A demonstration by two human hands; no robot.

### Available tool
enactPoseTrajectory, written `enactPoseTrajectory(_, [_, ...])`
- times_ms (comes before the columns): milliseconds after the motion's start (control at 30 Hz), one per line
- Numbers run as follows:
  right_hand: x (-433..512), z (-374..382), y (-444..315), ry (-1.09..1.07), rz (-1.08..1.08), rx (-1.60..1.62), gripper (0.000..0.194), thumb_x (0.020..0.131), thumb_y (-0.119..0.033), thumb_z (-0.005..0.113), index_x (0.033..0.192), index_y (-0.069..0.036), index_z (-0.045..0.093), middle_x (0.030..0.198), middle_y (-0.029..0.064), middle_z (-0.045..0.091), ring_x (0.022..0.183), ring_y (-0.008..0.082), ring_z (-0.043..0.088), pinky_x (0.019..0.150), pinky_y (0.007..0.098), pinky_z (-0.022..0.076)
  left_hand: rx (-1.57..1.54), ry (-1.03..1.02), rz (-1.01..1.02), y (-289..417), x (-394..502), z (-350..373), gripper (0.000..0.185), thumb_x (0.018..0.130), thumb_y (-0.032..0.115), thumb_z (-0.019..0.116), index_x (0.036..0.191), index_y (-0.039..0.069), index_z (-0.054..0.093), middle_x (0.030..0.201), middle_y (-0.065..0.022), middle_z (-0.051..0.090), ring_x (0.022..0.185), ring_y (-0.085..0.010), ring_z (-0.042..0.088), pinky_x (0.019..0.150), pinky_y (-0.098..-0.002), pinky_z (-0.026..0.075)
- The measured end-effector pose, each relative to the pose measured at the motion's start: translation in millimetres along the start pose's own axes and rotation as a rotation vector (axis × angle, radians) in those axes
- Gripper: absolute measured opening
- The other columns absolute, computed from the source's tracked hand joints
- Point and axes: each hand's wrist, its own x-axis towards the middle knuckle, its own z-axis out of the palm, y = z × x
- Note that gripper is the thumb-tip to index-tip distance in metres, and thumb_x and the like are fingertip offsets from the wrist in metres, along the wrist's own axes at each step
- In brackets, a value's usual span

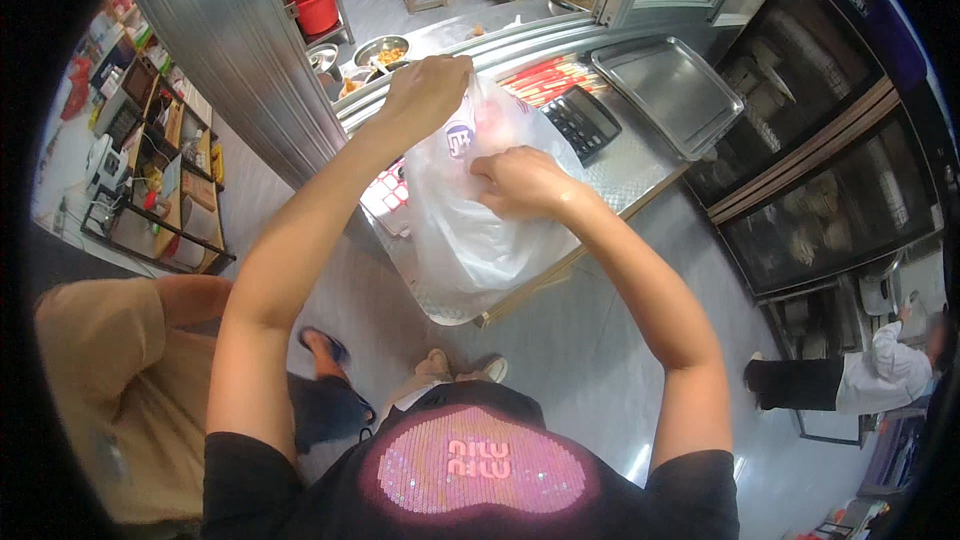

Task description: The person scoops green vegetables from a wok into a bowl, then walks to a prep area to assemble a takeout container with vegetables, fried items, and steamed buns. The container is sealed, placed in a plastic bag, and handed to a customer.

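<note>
A translucent white plastic bag (480, 247) with printing lies over the metal counter (637, 180), its lower part draped at the near edge. My left hand (431, 94) grips the bag's upper end, fingers closed on the plastic. My right hand (521, 184) is on the bag's middle, fingers bent against it; whether it pinches the plastic cannot be told. Something pinkish shows through the bag above my right hand. Right of the bag rests a black calculator (581, 124). Behind it lie red-and-white paper-wrapped chopsticks (551, 79). A red-and-white patterned item (390, 199) shows left of the bag.
An empty metal tray (667, 94) sits at the counter's right. Beyond the window track (480, 52) are metal bowls of food (382, 51). A person in a tan shirt (112, 390) stands close on the left. Glass-door cabinets (810, 217) and a person in white (881, 375) are at right.
</note>
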Motion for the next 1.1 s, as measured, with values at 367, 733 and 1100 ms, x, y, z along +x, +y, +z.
enactPoseTrajectory(367, [-73,-68,41,0.431,0.017,1.213,0.034,0.078,-0.009,0.051,0.108,0.004,0.058,0.093,0.0159,0.067,0.079,0.0152,0.062,0.073,0.0265,0.0497,0.22,-0.215,0.425,37,-69,-45,0.03,0.078,0.029,0.064,0.1,0.007,0.061,0.106,-0.0121,0.061,0.084,-0.0288,0.061,0.086,-0.0414,0.043])
enactPoseTrajectory(733, [-102,-148,27,0.912,0.125,1.23,0.05,0.08,-0.023,0.064,0.122,0.001,0.051,0.099,0.0185,0.063,0.085,0.0162,0.061,0.061,0.0233,0.0433,-0.077,-0.494,0.37,31,-59,-162,0.02,0.085,0.022,0.059,0.081,0.002,0.058,0.068,-0.0132,0.06,0.064,-0.0282,0.059,0.066,-0.036,0.044])
enactPoseTrajectory(1100, [-82,-177,-15,1.106,0.233,0.963,0.038,0.077,-0.001,0.053,0.114,0.002,0.055,0.066,0.0047,0.054,0.048,0.007,0.041,0.05,0.0211,0.0387,-0.634,-0.029,0.626,-13,-25,-175,0.026,0.076,0.025,0.073,0.087,0.004,0.062,0.08,-0.0037,0.06,0.073,-0.0121,0.053,0.066,-0.0243,0.042])
